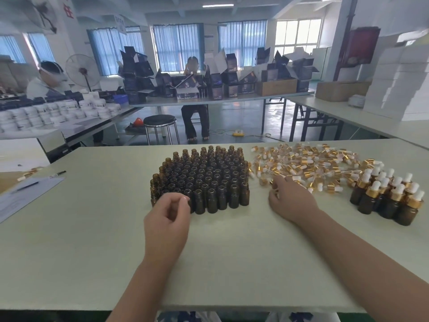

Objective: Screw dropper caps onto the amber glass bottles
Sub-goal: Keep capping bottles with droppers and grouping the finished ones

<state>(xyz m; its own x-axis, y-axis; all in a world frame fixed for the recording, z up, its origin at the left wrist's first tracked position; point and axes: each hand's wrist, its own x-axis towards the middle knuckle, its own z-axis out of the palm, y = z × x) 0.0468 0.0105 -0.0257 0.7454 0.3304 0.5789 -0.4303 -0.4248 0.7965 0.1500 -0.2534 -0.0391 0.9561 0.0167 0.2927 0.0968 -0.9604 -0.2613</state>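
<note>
The left hand point(168, 211) hangs over the near left corner of the block of bottles, fingers curled in and thumb tip close to the forefinger. Nothing shows between them, and whether the hand touches a bottle behind it cannot be told. The right hand point(290, 201) lies palm down on the table point(81, 240), its bent fingers reaching into the near left edge of the pile of dropper caps point(313, 166). A gold collar shows just beside the fingertips, but whether the hand grips a cap cannot be told.

The open bottles point(202, 180) stand upright and tightly packed in the middle of the table, all amber glass, mouths bare, between the two hands and beyond them. The loose caps lie in a spread heap to the right of that block, each with a gold collar, a white rubber bulb and a clear glass tube. Further right, near the table's edge, a small cluster of capped bottles point(390, 201) stands upright, white bulbs on top.

At the left a sheet of paper point(21, 201) lies with a pen point(25, 185) on it and a marker point(56, 174) just beyond; its print is too small to read. Red characters point(67, 8) on a pillar at the top left are cut off by the frame.
</note>
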